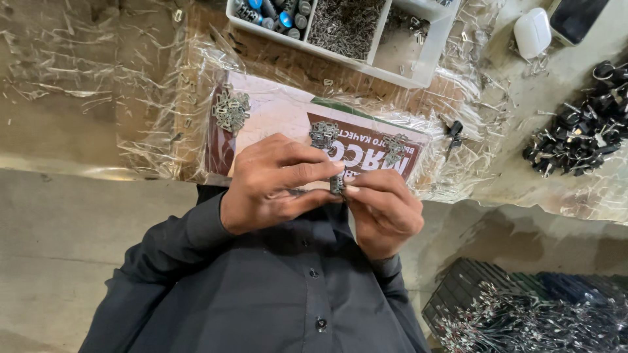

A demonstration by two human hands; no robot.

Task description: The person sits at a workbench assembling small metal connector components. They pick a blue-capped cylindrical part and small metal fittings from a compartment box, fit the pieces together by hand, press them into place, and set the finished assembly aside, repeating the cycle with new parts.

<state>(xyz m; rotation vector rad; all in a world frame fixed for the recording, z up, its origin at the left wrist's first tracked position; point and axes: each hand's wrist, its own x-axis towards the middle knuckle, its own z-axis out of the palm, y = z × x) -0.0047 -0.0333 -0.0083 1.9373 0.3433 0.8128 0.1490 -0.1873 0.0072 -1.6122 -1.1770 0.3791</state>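
Metal part (337,185) pinched btwn fingertips of both hands, left (271,186), right (384,212).

My fingers (307,171) cover most of the metal part (337,185); tray (418,65) and phone (579,16) run off the top edge.

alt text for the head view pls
Both hands, left hand and right hand, pinch a small metal part over a printed card with little metal piles, a white parts tray behind.
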